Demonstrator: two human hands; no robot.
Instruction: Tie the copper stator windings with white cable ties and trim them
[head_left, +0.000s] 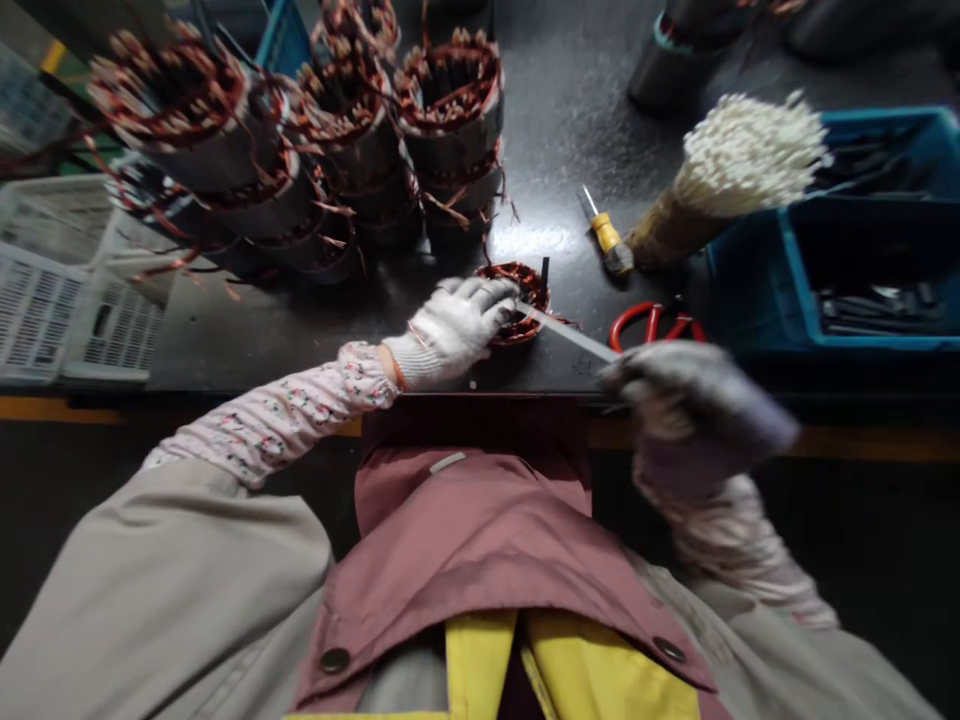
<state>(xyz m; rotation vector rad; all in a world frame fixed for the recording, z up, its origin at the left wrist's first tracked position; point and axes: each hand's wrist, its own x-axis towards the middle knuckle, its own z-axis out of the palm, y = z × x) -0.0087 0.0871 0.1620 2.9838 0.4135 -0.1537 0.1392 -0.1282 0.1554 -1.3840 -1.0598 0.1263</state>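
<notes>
A small copper-wound motor stator (pixel 521 300) stands on the dark workbench near its front edge. My left hand (pixel 454 325), in a white knit glove, grips its near side. My right hand (pixel 694 405), gloved and blurred, is shut on a flat white strip (pixel 570 333), whose far end reaches the stator's windings. A short dark rod sticks up from the stator's far rim. Just past my right hand lie red-handled scissors (pixel 652 325), and a yellow-handled screwdriver (pixel 609 240) lies farther back.
Several tall wound stators (pixel 450 120) are stacked at the back of the dark workbench (pixel 570 120). A bundle of white-tipped sticks (pixel 742 160) leans over a blue crate (pixel 832 280) holding dark parts. White plastic crates (pixel 60 280) stand at the left.
</notes>
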